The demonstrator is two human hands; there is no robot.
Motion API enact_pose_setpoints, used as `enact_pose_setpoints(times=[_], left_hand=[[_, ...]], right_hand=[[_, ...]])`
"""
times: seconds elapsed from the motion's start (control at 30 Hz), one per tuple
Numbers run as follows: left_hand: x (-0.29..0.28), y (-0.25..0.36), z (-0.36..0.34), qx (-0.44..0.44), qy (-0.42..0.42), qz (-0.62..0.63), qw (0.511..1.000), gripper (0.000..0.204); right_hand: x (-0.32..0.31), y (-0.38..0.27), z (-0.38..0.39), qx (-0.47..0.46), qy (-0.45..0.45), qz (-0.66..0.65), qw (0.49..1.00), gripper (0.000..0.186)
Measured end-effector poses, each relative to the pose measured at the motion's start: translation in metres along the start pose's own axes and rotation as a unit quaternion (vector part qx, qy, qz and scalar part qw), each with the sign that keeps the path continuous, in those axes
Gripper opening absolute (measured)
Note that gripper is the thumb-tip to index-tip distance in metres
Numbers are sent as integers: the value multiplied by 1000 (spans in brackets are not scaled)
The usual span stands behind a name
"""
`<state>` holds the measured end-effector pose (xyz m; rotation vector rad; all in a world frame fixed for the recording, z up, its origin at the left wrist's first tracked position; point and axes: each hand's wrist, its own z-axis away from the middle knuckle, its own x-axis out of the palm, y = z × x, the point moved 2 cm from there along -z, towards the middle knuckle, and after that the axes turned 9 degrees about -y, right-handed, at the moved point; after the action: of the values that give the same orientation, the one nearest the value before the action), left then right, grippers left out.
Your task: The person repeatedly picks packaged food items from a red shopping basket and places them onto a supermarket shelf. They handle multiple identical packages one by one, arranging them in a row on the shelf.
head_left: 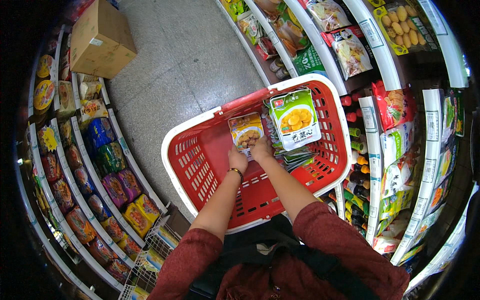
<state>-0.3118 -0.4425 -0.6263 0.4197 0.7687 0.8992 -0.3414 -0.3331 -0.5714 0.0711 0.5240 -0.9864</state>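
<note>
Orange-yellow, a food pouch point(246, 124) sits at the centre of the head view, gripped at its lower end by the left hand point(237, 158) and right hand point(261, 151), inside a red plastic shopping basket point(212, 142), beside green-and-white pouches point(296, 120) right of centre.

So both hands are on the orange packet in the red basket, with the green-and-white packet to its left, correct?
Not quite: the head view shows the green-and-white packet to the right of the orange packet. The rest stands.
</note>
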Motion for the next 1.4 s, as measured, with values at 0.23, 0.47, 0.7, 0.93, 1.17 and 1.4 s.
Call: enact_pose_setpoints(times=[0.23,0.47,0.7,0.93,1.17,1.4], left_hand=[[-17,37,30,-17,66,75,995,28],[-53,39,65,53,7,308,950,12],[-117,175,230,153,-204,393,883,12],[-23,265,396,325,-410,261,811,24],[96,325,549,358,-490,254,753,27],[171,344,639,254,-609,293,691,19]], right_hand=[[13,17,-17,-16,6,78,997,47],[-15,9,50,-174,-50,-29,983,45],[-131,56,225,-419,-65,-488,763,38],[-211,227,387,-445,-34,-675,587,21],[-229,392,503,-494,150,-662,543,23],[-227,495,571,-489,198,-711,465,28]])
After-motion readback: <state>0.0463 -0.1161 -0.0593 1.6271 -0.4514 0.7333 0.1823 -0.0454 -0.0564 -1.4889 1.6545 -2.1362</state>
